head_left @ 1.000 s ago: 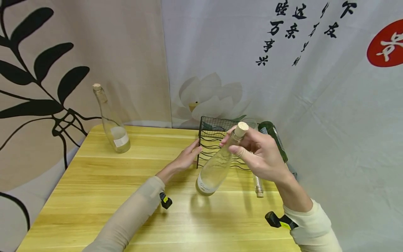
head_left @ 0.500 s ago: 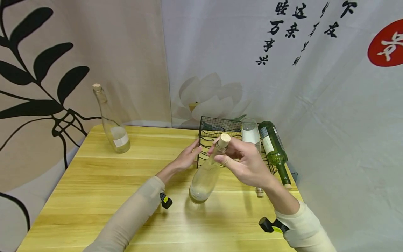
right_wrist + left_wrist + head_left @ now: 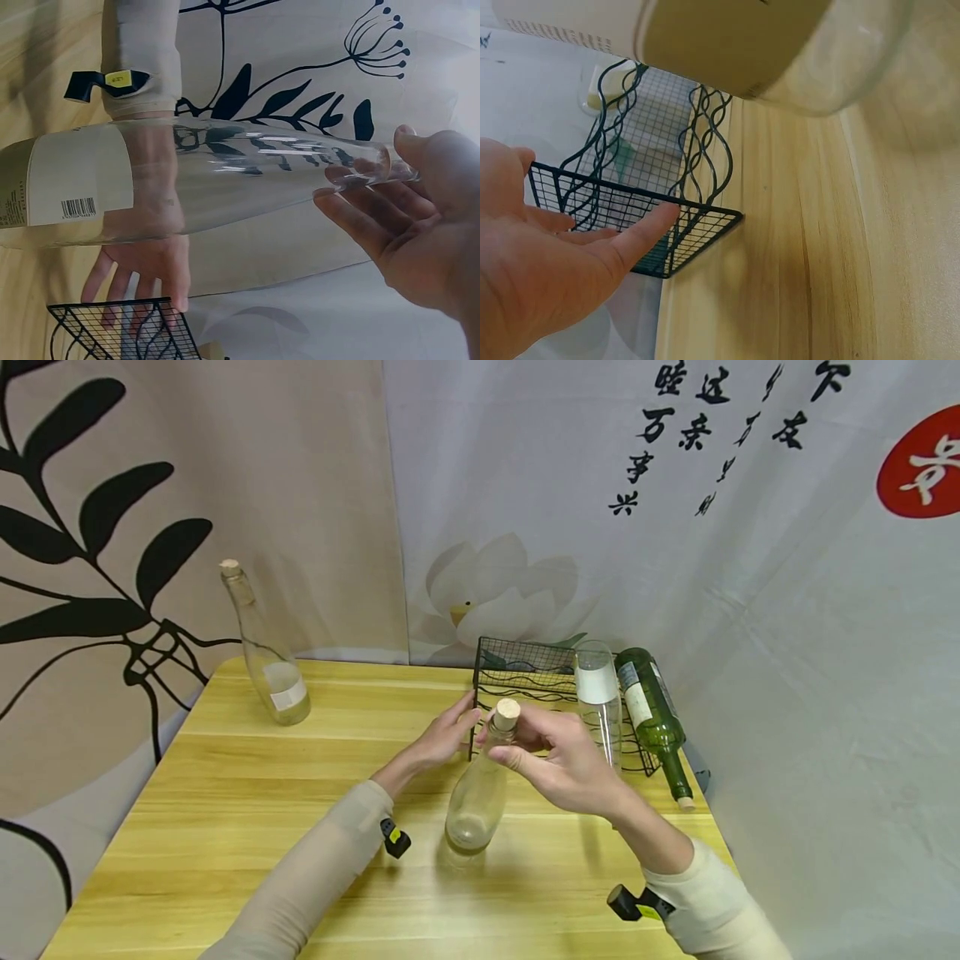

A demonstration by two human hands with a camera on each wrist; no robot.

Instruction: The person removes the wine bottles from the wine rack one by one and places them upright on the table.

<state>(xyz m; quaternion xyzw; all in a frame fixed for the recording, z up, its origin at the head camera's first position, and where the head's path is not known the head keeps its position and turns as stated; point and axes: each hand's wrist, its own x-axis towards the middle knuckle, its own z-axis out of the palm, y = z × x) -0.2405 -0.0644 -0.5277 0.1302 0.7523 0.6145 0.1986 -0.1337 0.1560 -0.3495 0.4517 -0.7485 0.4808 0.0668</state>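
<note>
My right hand (image 3: 562,760) pinches the neck of a clear glass bottle (image 3: 477,797) just under its cork. The bottle leans slightly, base toward me; in the right wrist view its white label (image 3: 79,176) with a barcode shows. My left hand (image 3: 438,742) rests its fairly straight fingers against the left end of a black wire wine rack (image 3: 517,654). From the left wrist, the mesh end panel of the rack (image 3: 630,206) is seen under those fingers. Another clear bottle (image 3: 597,685) and a green bottle (image 3: 660,718) lie in the rack's right part, necks toward me.
A corked clear bottle (image 3: 281,685) stands upright at the back left of the wooden table (image 3: 247,827). Printed cloth (image 3: 300,485) hangs close behind the table and along its right side.
My right hand has carried the bottle left and toward me, lower and more upright. The bottles in the rack have come into fuller view. My left hand has stayed in place.
</note>
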